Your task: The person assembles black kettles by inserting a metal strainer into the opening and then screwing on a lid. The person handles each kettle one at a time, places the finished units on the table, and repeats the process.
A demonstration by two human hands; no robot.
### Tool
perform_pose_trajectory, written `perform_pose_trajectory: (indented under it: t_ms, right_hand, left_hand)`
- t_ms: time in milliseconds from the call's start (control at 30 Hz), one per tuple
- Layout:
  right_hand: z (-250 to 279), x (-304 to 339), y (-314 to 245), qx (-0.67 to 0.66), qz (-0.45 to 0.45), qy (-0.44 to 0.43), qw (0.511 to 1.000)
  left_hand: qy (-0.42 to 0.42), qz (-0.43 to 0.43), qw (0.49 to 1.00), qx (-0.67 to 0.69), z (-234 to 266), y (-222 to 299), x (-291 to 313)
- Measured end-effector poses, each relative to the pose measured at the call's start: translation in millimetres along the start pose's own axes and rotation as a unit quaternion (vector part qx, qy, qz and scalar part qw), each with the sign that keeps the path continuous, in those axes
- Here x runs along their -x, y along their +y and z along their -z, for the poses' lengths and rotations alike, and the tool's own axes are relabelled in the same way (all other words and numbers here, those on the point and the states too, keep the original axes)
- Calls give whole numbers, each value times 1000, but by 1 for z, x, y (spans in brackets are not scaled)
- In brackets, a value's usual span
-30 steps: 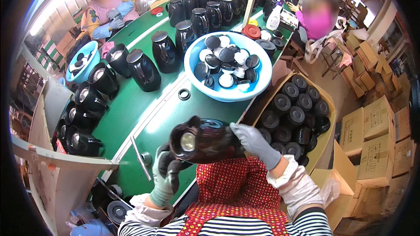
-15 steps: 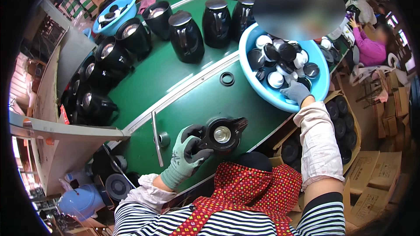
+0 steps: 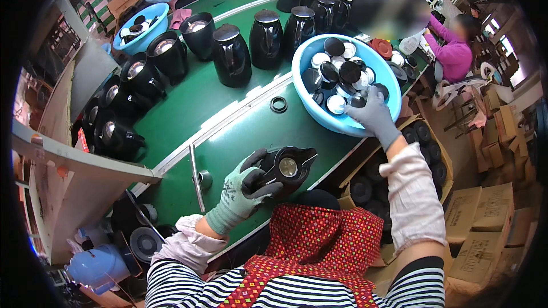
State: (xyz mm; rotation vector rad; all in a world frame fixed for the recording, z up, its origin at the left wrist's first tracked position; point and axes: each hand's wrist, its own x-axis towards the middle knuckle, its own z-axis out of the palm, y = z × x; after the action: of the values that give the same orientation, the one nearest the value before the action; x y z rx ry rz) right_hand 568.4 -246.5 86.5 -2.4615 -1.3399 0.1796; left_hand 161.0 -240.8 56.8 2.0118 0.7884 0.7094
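My left hand point(image 3: 237, 194), in a green and black glove, grips a black vacuum jug point(image 3: 297, 179) from its left side. The jug's open mouth faces up, with a shiny liner inside and a spout at the upper right. My right hand point(image 3: 374, 115), in a grey glove, reaches over the near rim of a light blue basin point(image 3: 319, 117). Its thumb and fingers close around a small black lid point(image 3: 358, 101). Several black and white lids point(image 3: 337, 74) are heaped in the basin. A black ring point(image 3: 278, 104) lies on the green tabletop left of it.
Black jugs point(image 3: 231, 57) stand in a curve along the far and left sides. A metal T-bar point(image 3: 196, 177) stands left of my left hand. Another blue basin point(image 3: 154, 34) holds lids. A carton point(image 3: 448, 162) of black round parts sits below right. Other people work beyond.
My right hand has lifted slightly within the basin and now shows a lid at its fingertips. The jug has tilted a little in my left hand. The whole view has shifted.
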Motion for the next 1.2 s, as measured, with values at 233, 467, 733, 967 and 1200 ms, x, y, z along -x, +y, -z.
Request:
perform_pose_trajectory:
  t_ms: [233, 467, 733, 967, 1200]
  right_hand:
    - [24, 184, -74, -237, 280, -21, 930]
    - [18, 224, -59, -166, 282, -75, 942]
    - [35, 214, -47, -163, 388, -157, 894]
    - [46, 207, -69, -129, 234, -194, 944]
    - [40, 220, -63, -39, 349, -114, 929]
  left_hand:
    - [-34, -1, 999, -15, -10, 32, 23]
    - [-66, -68, 993, -63, -34, 41, 35]
    - [-80, -50, 993, -65, -40, 39, 33]
    - [-61, -67, 994, -55, -36, 39, 30]
    - [-55, -69, 995, -36, -39, 36, 31]
